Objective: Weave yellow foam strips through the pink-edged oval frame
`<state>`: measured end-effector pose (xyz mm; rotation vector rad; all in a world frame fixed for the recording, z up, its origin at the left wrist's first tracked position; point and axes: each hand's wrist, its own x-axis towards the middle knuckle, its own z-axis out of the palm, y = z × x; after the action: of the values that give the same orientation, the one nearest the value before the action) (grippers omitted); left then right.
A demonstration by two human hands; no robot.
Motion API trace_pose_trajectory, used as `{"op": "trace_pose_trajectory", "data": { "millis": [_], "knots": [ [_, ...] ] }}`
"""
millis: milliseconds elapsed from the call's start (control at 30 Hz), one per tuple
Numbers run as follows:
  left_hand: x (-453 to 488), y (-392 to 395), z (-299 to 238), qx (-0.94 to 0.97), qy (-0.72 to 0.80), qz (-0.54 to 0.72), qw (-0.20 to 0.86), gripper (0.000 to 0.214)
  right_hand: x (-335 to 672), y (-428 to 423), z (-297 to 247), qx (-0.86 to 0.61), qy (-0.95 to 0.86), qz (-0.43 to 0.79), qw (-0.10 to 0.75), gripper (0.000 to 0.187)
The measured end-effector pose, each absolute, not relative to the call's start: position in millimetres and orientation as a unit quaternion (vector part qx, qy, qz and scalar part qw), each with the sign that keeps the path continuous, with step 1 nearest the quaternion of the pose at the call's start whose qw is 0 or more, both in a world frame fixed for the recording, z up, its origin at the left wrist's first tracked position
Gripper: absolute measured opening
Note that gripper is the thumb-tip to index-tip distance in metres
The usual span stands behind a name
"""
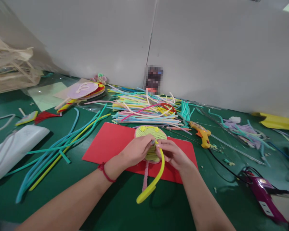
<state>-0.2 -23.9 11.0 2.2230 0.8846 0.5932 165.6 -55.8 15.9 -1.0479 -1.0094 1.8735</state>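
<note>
A round fan-like piece (156, 157), covered in yellow-green strips with a pink edge and a pink stem, lies over a red board. Above its face, a long yellow pipe cleaner (162, 166) curves down toward me, its near end folded thicker. My left hand (139, 148) is closed, pinching at the pipe cleaner's far end, where a small greyish spot shows that I cannot make out. From the other side my right hand (173, 153) closes its fingers on the same strip, near my left fingertips. The red board (108, 141) lies under both hands.
Behind the board lies a pile of coloured pipe cleaners (144, 112). A yellow glue gun (202, 134) rests at the right, its cord running to a purple power strip (262, 195). More blue and green pipe cleaners (60, 150) and a white device (19, 147) are left.
</note>
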Motion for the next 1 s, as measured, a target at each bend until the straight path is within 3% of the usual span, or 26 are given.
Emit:
{"op": "trace_pose_trajectory", "data": {
  "millis": [567, 833, 1000],
  "knots": [
    [2.0, -23.9, 5.9, 0.873, 0.364, 0.211, 0.247, 0.027, 162.9, -55.5, 14.6, -0.417, -0.392, 0.733, 0.367, 0.026],
    [0.9, -23.4, 6.7, 0.81, 0.387, 0.266, 0.352, 0.031, 163.8, -56.0, 14.6, -0.427, -0.369, 0.744, 0.357, 0.021],
    [1.1, -20.4, 0.7, 0.769, 0.371, 0.345, 0.391, 0.03, 166.0, -56.5, 14.2, -0.374, -0.329, 0.728, 0.47, 0.021]
  ]
}}
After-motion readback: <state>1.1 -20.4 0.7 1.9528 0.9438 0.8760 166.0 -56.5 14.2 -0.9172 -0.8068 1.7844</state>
